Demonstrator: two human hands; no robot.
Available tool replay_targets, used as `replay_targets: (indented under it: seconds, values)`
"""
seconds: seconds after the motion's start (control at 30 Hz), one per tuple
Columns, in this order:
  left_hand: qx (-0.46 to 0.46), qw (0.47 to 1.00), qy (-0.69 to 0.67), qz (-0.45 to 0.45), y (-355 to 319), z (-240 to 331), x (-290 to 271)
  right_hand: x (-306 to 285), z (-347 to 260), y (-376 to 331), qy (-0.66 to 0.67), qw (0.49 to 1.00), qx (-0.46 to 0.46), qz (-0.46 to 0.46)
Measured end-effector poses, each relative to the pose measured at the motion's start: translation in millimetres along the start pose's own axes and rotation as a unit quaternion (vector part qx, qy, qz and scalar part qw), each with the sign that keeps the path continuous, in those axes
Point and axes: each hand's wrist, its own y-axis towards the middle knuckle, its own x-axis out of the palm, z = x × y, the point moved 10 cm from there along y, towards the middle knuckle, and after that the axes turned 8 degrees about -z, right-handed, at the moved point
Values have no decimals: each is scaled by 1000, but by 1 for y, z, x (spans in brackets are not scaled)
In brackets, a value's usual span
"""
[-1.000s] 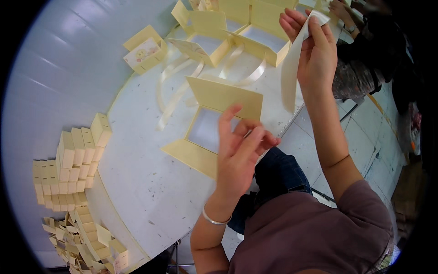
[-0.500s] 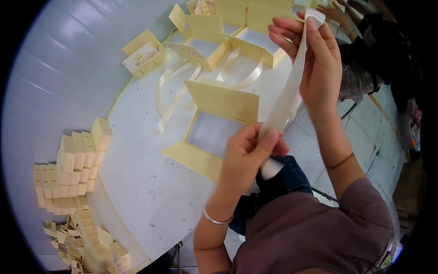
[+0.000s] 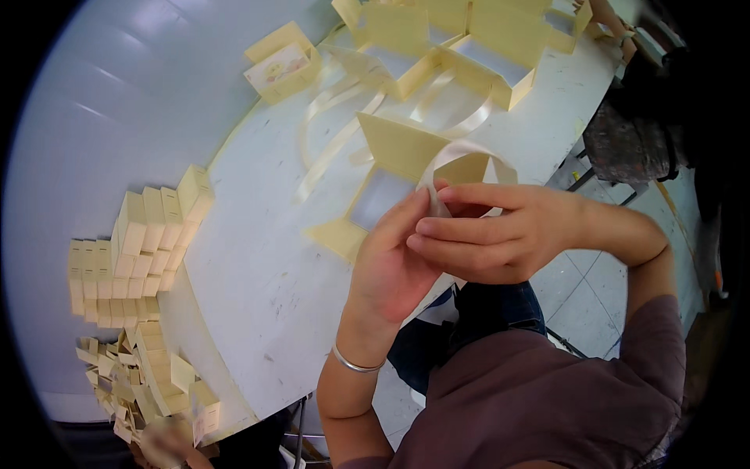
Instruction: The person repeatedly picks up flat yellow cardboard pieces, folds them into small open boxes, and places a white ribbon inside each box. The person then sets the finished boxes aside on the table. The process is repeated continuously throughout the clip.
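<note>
A cream satin ribbon [image 3: 462,147] arcs up in a loop between my two hands, which are close together above the near part of the table. My left hand [image 3: 394,262] is closed, thumb and fingers pinching the ribbon near the loop's left end. My right hand [image 3: 492,234] has come against it, fingers bent over the left fingertips, with the loop's other end running down behind it. Just beyond lies an open pale yellow box [image 3: 383,195], lid raised and front flap laid out, partly hidden by my hands.
More open yellow boxes [image 3: 500,62] with ribbons [image 3: 336,148] trailing from them stand at the far side. A box with a printed card [image 3: 281,66] sits far left. Stacked boxes [image 3: 144,227] line the left edge; a co-worker's hand [image 3: 164,445] shows at lower left.
My right hand has swung down from the upper right to meet my left hand. The ribbon, stretched long between them before, is now bent into a loop. The view has shifted slightly.
</note>
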Motion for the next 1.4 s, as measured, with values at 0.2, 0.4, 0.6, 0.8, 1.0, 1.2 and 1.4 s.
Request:
replay_targets:
  seconds: [0.2, 0.4, 0.6, 0.8, 1.0, 1.2, 1.4]
  values:
    - [16, 998, -51, 17, -11, 15, -13, 9, 1, 10, 0, 992, -125, 20]
    - [28, 919, 326, 219, -36, 72, -33, 37, 53, 35, 323, 946, 13, 34]
    - [16, 382, 801, 461, -81, 109, -21, 165, 81, 9, 453, 758, 327, -337]
    - [90, 664, 627, 398, -102, 76, -74, 222, 44, 2, 277, 818, 221, -453]
    - [134, 692, 609, 363, -102, 67, -77, 222, 45, -10, 328, 807, 258, -417]
    - [110, 666, 639, 369, -102, 71, -74, 228, 48, -1, 385, 799, 268, -377]
    - [129, 657, 646, 367, -94, 77, -71, 230, 51, 3, 435, 786, 277, -341]
